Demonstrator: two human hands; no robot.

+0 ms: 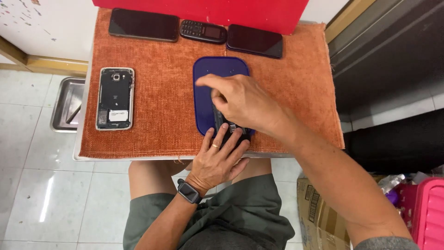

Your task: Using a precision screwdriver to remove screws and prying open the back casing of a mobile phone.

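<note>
A dark phone [230, 128] lies on a blue mat [206, 78] near the front edge of the orange cloth [166, 97]. My left hand [217, 159], with a ring and a black wristwatch, presses on the phone's near end and holds it down. My right hand [240, 102] hovers over the phone's upper part, index finger stretched to the left, its fingertips down on the phone; whether it pinches a small tool or part is hidden.
An opened phone without its back cover [115, 98] lies at the cloth's left. Two black smartphones [143, 24] [255, 40] and a small keypad phone [203, 31] line the far edge before a red panel [203, 11]. A metal tray [67, 104] sits left; cardboard box [319, 213] and pink crate [430, 213] right.
</note>
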